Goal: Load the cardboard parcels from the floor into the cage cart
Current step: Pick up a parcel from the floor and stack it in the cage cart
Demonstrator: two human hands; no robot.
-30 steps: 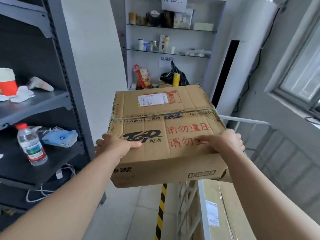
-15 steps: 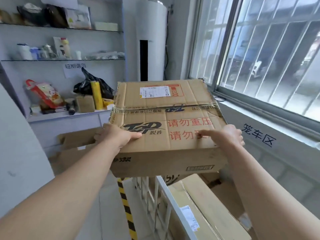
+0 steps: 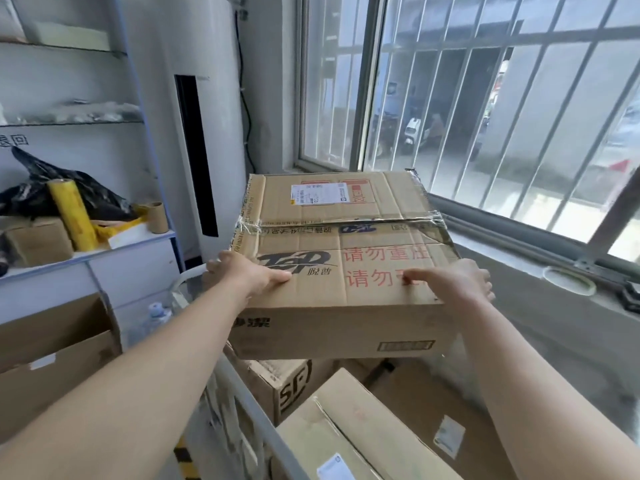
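We've got the big cardboard parcel (image 3: 346,268) up in both hands, level, flaps taped, shipping label on the far half and red print on the near half. Our left hand (image 3: 251,275) grips its near left corner: thumb flat on the top, fingers curled down round the side. Our right hand (image 3: 455,285) does the same on the near right corner, thumb lying across the red characters and fingers wrapped over the edge.

The parcel sits above the cage cart (image 3: 263,431), past the cart's white rail and right over the load inside. Under it there's an SF-marked box (image 3: 289,386), and nearer us a long flat parcel (image 3: 349,420) with small white labels. Can't tell whether the held parcel's bottom is touching the SF-marked box or just clear of it, that gap is hidden.

Behind the parcel is a barred window (image 3: 485,98), and to its left a tall white standing air conditioner (image 3: 207,140). On the left, a white shelf (image 3: 131,242) carries a yellow roll (image 3: 72,213), a black bag (image 3: 55,188) and a cardboard tube (image 3: 157,216). An open carton (image 3: 52,358) stands below it, with a water bottle (image 3: 156,317) just beside.
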